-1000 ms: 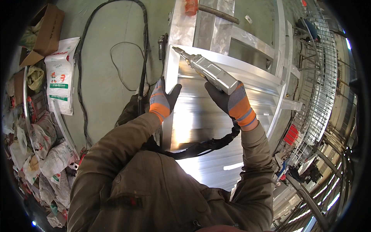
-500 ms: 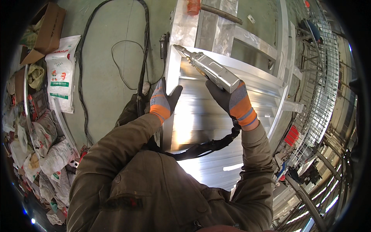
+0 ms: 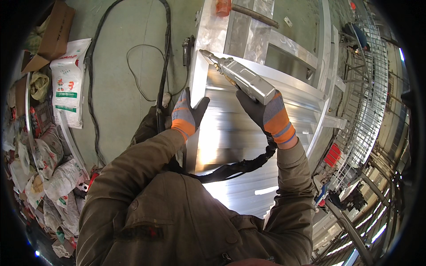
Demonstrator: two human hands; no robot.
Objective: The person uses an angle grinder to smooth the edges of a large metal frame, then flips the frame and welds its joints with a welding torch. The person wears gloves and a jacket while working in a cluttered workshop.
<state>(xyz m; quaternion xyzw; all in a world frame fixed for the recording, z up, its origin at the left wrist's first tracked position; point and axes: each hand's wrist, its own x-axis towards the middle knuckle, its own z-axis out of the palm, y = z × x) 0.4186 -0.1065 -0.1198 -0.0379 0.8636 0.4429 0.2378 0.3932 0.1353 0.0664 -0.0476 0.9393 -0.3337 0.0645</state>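
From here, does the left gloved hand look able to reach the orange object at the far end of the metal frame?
Probably not without stepping forward: the left hand rests on the shiny metal panel's near edge, and the orange object sits well beyond.

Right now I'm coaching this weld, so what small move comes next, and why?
Probably ease the torch tip down to the top left corner of the aluminium panel. The nozzle points there and looks just short of the edge, the right hand grips the body, and the left hand braces the panel's left edge.
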